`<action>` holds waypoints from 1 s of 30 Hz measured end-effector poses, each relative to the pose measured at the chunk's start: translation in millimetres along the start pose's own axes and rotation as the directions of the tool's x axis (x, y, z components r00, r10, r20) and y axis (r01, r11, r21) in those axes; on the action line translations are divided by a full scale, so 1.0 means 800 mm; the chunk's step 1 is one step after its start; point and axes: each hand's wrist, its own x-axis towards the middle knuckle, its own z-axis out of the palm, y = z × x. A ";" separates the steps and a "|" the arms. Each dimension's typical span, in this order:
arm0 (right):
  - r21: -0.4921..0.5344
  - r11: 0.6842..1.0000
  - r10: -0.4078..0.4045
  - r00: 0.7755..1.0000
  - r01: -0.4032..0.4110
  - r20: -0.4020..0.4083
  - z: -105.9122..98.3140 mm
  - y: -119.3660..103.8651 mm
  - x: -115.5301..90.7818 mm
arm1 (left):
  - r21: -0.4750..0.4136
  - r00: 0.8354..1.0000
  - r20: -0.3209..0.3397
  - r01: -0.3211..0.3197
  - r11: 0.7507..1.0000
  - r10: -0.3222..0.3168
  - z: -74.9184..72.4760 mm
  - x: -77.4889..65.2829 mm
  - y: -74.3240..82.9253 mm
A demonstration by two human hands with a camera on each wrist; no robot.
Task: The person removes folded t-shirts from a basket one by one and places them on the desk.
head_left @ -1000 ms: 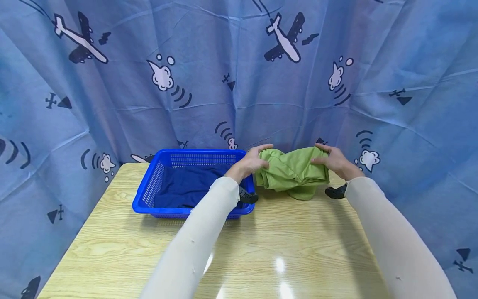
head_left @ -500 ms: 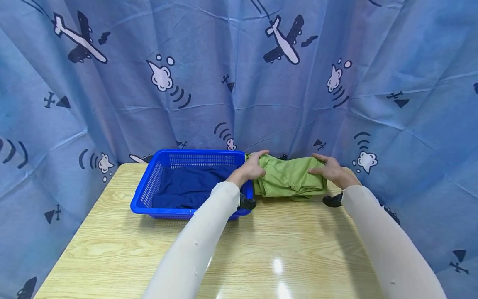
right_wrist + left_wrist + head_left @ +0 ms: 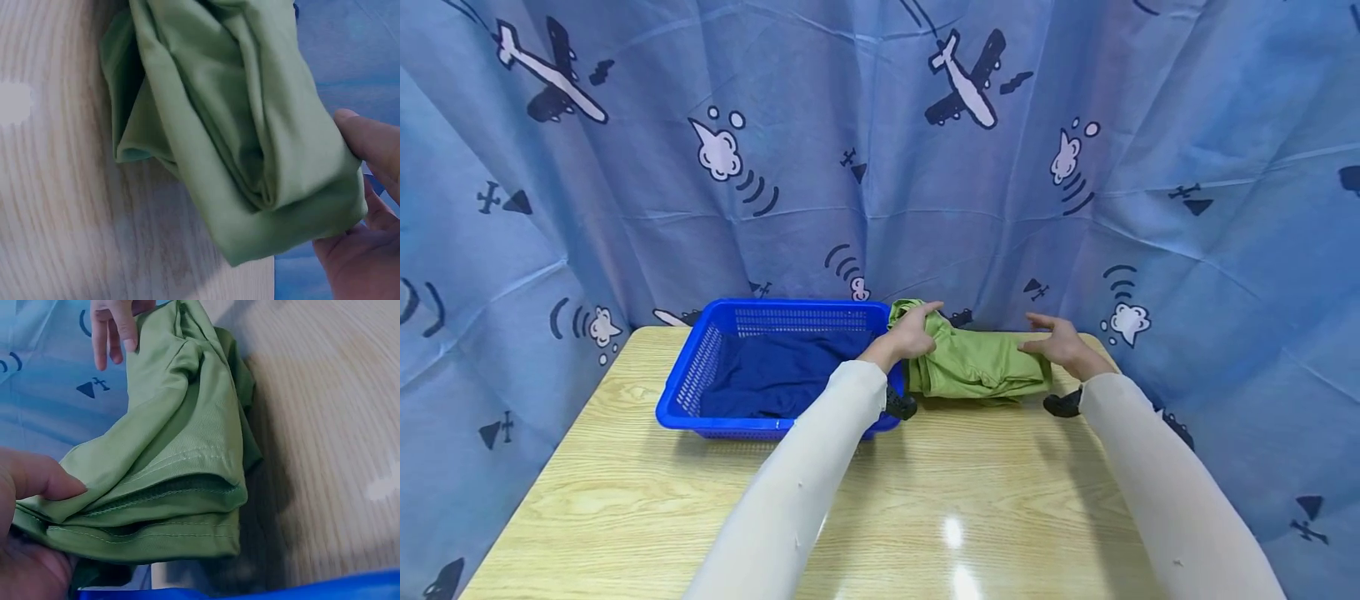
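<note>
A folded green garment (image 3: 981, 362) lies on the table right of the basket, its stitched hems (image 3: 169, 531) facing the left hand. My left hand (image 3: 910, 335) pinches its left end, the thumb (image 3: 47, 478) pressed on top and the other fingers underneath, partly hidden. At the opposite end my right hand (image 3: 1062, 343) has thumb and fingers spread. In the right wrist view, that thumb (image 3: 369, 137) is right at the folded edge, and the fingers stand just beyond the cloth. A loose flap (image 3: 125, 106) of the garment hangs out along one side.
A blue plastic basket (image 3: 722, 423) stands directly left of the garment, with dark blue cloth (image 3: 778, 371) lying in it. Behind the wooden table (image 3: 625, 500) hangs a blue airplane-print curtain (image 3: 805, 150).
The garment has come down onto the table, its right end flattening. Both hands have lowered with it, and the right hand's fingers have spread away from the cloth.
</note>
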 end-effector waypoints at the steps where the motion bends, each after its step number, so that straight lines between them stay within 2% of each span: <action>1: 0.006 1.000 -0.001 1.000 0.001 -0.009 0.000 0.000 0.000 | -0.002 1.000 -0.009 0.006 1.000 -0.006 -0.001 0.000 0.001; 4: 0.010 1.000 -0.002 1.000 0.003 -0.019 0.002 0.003 -0.001 | 0.012 1.000 -0.015 0.027 1.000 -0.027 0.001 0.001 0.000; 8: -0.022 1.000 0.006 1.000 -0.006 0.008 0.010 0.010 -0.002 | 0.060 0.998 0.016 0.059 0.996 -0.060 0.008 0.001 -0.003; 15: -0.139 0.990 -0.003 1.000 0.006 0.025 0.014 0.024 -0.003 | 0.042 0.993 0.022 0.111 0.993 -0.112 0.013 -0.005 0.003; 16: -0.155 0.988 -0.005 0.999 0.010 0.034 0.014 0.026 -0.003 | 0.065 0.992 0.011 0.126 0.990 -0.127 0.014 -0.006 0.004; 18: -0.188 0.982 -0.011 0.998 0.022 0.059 0.015 0.029 -0.002 | 0.194 0.993 -0.030 0.122 0.973 -0.118 0.015 -0.009 0.007; 20: -0.211 0.977 -0.007 0.996 0.025 0.084 0.016 0.028 -0.003 | 0.354 0.994 -0.067 0.102 0.929 -0.084 0.019 -0.012 0.010; 23: -0.222 0.975 0.003 0.993 0.024 0.120 0.017 0.027 -0.005 | 0.554 0.992 -0.125 0.068 0.830 0.002 0.022 -0.019 0.016; 27: -0.216 0.974 -0.024 0.986 0.060 0.167 0.010 0.035 -0.004 | 0.648 0.986 -0.161 0.069 0.759 0.048 0.023 -0.024 0.019; 30: -0.223 0.973 -0.025 0.981 0.069 0.193 0.005 0.038 -0.003 | 0.752 0.983 -0.173 0.089 0.653 0.065 0.020 -0.021 0.017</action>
